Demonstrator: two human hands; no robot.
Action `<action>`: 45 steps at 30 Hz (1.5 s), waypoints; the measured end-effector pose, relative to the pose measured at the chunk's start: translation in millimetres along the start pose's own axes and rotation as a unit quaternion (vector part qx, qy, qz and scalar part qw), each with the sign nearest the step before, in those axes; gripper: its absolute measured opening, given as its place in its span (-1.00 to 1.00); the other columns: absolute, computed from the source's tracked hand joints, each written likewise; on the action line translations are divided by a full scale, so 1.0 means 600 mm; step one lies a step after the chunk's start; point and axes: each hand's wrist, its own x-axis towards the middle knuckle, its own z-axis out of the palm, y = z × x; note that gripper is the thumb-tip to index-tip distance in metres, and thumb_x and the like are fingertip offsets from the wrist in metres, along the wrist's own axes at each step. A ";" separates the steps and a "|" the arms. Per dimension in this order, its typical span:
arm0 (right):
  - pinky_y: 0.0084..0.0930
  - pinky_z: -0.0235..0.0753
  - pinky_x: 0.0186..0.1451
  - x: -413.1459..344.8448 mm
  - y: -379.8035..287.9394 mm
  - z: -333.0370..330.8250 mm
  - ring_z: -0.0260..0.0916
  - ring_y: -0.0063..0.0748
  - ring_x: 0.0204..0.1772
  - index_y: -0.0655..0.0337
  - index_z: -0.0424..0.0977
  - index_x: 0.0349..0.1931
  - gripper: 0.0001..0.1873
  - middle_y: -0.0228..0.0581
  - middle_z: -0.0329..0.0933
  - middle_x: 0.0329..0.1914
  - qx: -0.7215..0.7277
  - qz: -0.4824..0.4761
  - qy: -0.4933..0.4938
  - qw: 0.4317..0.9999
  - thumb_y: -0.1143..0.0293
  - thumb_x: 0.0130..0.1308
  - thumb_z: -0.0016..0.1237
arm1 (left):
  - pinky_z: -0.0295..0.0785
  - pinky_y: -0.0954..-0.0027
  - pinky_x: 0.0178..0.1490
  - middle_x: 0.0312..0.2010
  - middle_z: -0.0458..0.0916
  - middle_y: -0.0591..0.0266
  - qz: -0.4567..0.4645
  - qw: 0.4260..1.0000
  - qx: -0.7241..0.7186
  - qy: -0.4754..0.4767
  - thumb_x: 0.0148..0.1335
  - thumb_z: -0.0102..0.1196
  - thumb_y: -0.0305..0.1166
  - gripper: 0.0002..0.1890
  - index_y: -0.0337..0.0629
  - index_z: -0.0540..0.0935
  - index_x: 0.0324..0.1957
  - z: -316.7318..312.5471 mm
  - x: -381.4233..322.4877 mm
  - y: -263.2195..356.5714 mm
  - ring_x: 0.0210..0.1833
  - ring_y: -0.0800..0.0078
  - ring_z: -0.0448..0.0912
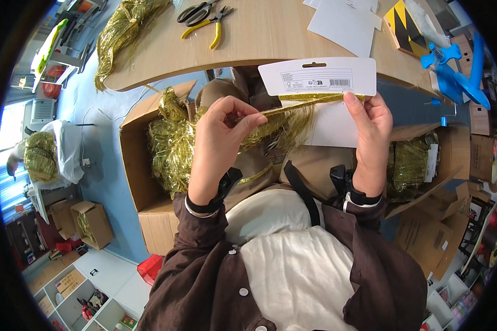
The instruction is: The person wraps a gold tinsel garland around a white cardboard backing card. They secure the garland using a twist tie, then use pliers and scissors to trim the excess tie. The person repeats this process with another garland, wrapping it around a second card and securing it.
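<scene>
Between finger and thumb, my left hand (227, 132) pinches the gold band (302, 104) of a tinsel fringe, and the band is stretched across to the right. My right hand (368, 124) presses that band with its thumb against a white header card (317, 76), which bears print and a barcode. The card has a hanging slot along its top. Gold tinsel strands (292, 124) hang below the band, partly behind my left hand. A white sheet part (335, 124) extends below the card, near my right hand.
A cardboard box (134, 165) full of gold tinsel (172, 153) stands at left; another box (455, 145) holds packed tinsel at right. On the wooden table (269, 37) lie yellow-handled pliers (215, 31), black-handled scissors (194, 14), a tinsel bundle (126, 33), white cards (343, 27) and a blue device (455, 70).
</scene>
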 end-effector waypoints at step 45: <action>-0.59 0.43 0.20 0.003 -0.005 -0.043 0.53 -0.63 0.01 0.34 0.57 0.07 -0.69 -0.27 0.67 0.00 0.040 0.057 -0.054 0.996 0.36 0.43 0.22 | 0.38 0.63 -0.03 -0.24 0.61 0.51 -0.069 0.957 -0.241 -0.147 0.34 0.37 -0.35 -0.82 -0.21 0.66 -0.19 0.018 0.002 -0.019 -0.15 0.78 0.47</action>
